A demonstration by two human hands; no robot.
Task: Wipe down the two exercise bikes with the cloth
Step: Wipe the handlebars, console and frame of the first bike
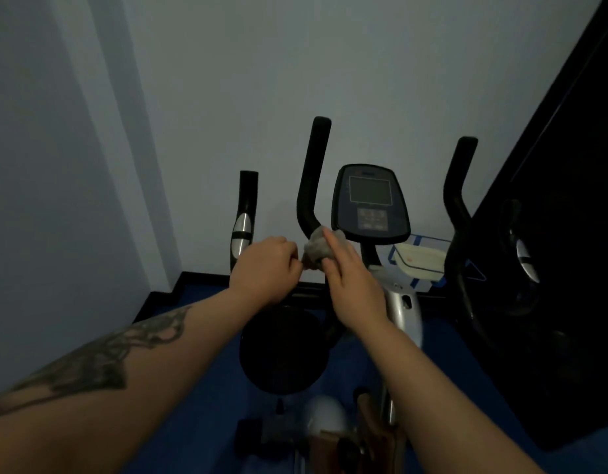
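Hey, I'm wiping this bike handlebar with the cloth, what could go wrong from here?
The cloth is bunched small at the bend of the handlebar, so the upper grip may get missed. The console sits close beside the right hand; a wide stroke might knock its buttons. The left hand only pinches the cloth's edge, so it could slip.

left arm: bare forearm, tattooed, reaches in from lower left, extended forward and up
left hand [265, 268]: fingers curled into a fist, knuckles up, fingertips pinching edge of cloth [317, 248]
right arm: bare, enters from lower right, extended forward
right hand [350, 278]: back toward camera, fingers wrapped around cloth, index finger straight on top
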